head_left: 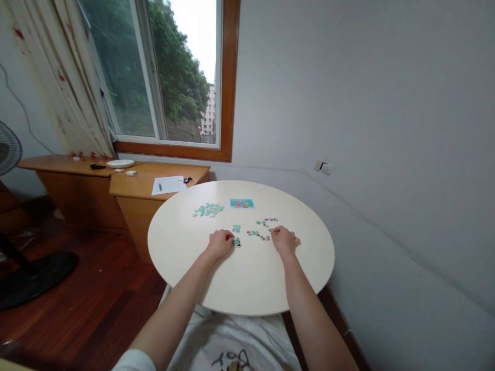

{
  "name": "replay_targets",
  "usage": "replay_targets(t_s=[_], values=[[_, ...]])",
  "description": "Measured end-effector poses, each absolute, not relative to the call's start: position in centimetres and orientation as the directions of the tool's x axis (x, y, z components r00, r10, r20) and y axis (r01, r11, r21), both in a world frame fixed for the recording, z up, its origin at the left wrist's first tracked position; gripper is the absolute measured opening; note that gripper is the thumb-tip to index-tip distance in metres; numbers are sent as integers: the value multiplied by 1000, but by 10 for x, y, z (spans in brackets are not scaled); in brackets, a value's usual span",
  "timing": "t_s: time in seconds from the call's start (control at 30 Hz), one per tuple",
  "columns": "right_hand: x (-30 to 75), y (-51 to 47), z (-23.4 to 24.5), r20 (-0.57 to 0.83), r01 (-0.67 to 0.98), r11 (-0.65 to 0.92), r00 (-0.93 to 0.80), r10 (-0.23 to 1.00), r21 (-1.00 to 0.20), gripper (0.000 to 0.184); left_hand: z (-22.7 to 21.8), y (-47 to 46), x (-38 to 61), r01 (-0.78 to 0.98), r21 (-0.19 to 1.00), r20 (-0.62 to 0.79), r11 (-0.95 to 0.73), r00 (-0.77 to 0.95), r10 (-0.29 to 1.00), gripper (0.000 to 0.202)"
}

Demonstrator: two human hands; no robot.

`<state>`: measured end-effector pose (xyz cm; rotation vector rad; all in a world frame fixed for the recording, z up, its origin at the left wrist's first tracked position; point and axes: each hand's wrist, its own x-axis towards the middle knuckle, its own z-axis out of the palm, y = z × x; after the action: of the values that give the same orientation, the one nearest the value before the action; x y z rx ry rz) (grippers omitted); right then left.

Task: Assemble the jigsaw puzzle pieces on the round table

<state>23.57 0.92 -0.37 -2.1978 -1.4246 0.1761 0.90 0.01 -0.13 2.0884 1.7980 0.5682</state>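
Note:
Jigsaw puzzle pieces lie on a round white table [178, 252]. My left hand [220, 243] is curled at the left edge of a small joined cluster of puzzle pieces [237, 242], its fingertips closed on a piece there. Just beyond is another small joined bit of teal pieces [236, 228]. My right hand [284, 240] pinches a puzzle piece [272, 230] at the right end of a curved scatter of colourful loose pieces [258, 234]. The fingers partly cover both held pieces.
A heap of teal puzzle pieces [209, 209] lies at the table's far left. Beside it is a blue picture card [242, 203] with cartoon figures. A wooden desk [158, 188] stands behind to the left, bearing paper [168, 185] and a white plate [120, 163].

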Motion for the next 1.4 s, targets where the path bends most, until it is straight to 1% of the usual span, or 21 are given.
replay_targets(t_s=[0.27,0.5,0.6,0.7,0.9,1.4], values=[[230,15,-7,188,793,-249,412,891,-556,14,4,-3,10,861,488,68,-143,126,990,29],[215,15,-12,244,757,-85,312,918,-648,13,4,-3,10,857,494,67,-142,126,990,29],[210,14,-11,247,716,-44,297,922,-696,15,2,-2,9,856,495,70,-149,132,989,30],[208,14,-9,227,685,-31,283,932,-728,19,3,-2,10,857,493,65,-148,133,989,30],[209,16,-11,210,662,-16,261,942,-750,24,9,-6,11,864,487,49,-129,121,991,31],[209,21,-16,239,598,20,290,927,-801,22,9,-6,11,853,504,63,-136,121,991,31]])
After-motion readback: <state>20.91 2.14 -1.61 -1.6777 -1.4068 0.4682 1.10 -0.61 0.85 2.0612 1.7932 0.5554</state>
